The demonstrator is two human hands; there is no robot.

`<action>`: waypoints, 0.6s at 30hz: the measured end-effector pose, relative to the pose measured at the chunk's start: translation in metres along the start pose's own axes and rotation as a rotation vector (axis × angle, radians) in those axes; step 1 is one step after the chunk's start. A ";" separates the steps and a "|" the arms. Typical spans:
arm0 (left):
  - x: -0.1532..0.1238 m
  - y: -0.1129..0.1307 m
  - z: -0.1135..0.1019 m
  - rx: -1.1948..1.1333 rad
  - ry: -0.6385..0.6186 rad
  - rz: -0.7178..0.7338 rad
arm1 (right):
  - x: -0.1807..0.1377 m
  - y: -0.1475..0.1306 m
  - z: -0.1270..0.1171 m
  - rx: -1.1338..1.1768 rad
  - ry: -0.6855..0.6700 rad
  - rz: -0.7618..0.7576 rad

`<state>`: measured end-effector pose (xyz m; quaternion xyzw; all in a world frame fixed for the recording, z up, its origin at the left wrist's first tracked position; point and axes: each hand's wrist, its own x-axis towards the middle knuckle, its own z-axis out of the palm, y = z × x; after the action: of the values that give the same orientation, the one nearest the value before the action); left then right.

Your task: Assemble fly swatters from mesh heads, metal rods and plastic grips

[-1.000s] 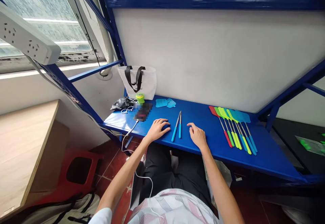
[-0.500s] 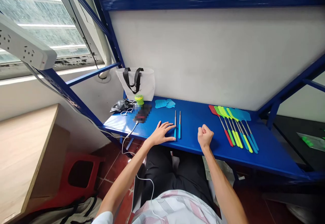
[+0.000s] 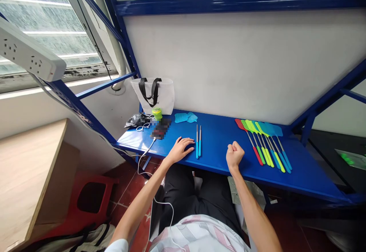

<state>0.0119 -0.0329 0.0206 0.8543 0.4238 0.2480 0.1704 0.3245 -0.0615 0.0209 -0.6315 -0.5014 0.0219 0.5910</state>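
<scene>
My left hand (image 3: pixel 180 148) lies flat on the blue shelf (image 3: pixel 217 156) with its fingers stretched, right beside two thin rods with blue handles (image 3: pixel 198 146) that lie side by side. My right hand (image 3: pixel 235 154) is closed in a fist on the shelf, apart from the rods, with nothing visible in it. To its right lies a row of several fly swatters (image 3: pixel 264 142) in red, green, yellow and blue. Two blue swatter heads (image 3: pixel 186 117) lie behind the rods.
A white tote bag (image 3: pixel 154 95) stands at the shelf's back left, with a green tape roll (image 3: pixel 157 113), scissors (image 3: pixel 142 127), a dark plastic bag and a phone (image 3: pixel 160 127) on a white cable. A power strip (image 3: pixel 28 53) hangs upper left. A wooden table and red stool stand at left.
My right hand closed from flat into a fist and shifted right. My left hand nudged the two rods parallel and close together.
</scene>
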 end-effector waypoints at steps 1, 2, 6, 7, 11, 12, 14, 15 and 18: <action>0.000 0.000 0.000 0.000 0.000 0.001 | -0.001 0.002 0.000 0.017 -0.030 0.006; 0.000 0.001 -0.001 0.001 -0.001 0.001 | -0.001 0.003 0.001 0.030 -0.063 0.006; 0.000 0.003 -0.002 -0.004 -0.004 -0.011 | -0.001 -0.003 0.006 0.044 -0.104 -0.051; 0.000 0.003 -0.003 -0.006 -0.005 -0.012 | 0.000 -0.006 0.007 0.036 -0.110 -0.067; 0.000 0.002 -0.002 0.000 -0.006 -0.006 | 0.004 -0.010 0.008 0.029 -0.108 -0.060; 0.000 0.001 -0.001 0.004 -0.006 -0.005 | 0.005 -0.008 0.007 0.046 -0.066 -0.036; 0.000 0.000 -0.001 0.006 -0.006 -0.004 | 0.006 -0.002 0.004 0.085 0.026 0.032; 0.000 0.000 0.000 0.005 -0.004 -0.004 | 0.006 0.001 0.003 0.100 0.050 0.068; 0.000 0.001 -0.001 -0.005 0.001 -0.002 | 0.006 0.007 0.002 0.147 0.005 0.140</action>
<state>0.0125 -0.0334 0.0217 0.8534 0.4241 0.2495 0.1724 0.3304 -0.0549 0.0187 -0.6201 -0.4515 0.0982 0.6341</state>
